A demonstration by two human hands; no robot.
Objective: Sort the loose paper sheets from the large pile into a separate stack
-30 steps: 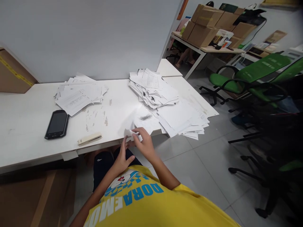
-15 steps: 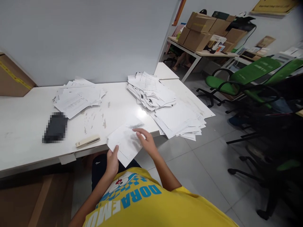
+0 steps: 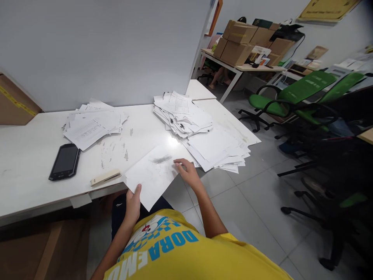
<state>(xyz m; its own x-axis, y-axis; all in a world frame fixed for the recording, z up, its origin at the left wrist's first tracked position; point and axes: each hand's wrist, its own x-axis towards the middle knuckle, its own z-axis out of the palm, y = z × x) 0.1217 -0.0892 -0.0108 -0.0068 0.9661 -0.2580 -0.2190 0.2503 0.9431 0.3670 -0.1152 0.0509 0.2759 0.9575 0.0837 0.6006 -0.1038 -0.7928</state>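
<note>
A white sheet of paper point(image 3: 154, 175) with a grey smudge on its upper part is held over the table's front edge. My left hand point(image 3: 133, 204) grips its near left side, thumb on top and the other fingers underneath. At the sheet's right edge is my right hand point(image 3: 188, 173), its thumb and fingers closed on the paper there. Left of the sheet, a cream stapler point(image 3: 105, 177) lies by the table edge. Just beyond the right hand sits a loose pile of papers point(image 3: 217, 149), partly overhanging the table.
A black phone point(image 3: 65, 161) lies on the white table point(image 3: 23, 159). Behind it is a fanned paper stack point(image 3: 90, 124); a thicker stack point(image 3: 182, 114) stands by the grey partition point(image 3: 101, 50). Cardboard boxes point(image 3: 239, 52) and green chairs point(image 3: 305, 87) are at the right.
My right hand has moved from over the smudge to the sheet's right edge. The sheet lies flatter and more of its face shows. The camera has shifted slightly.
</note>
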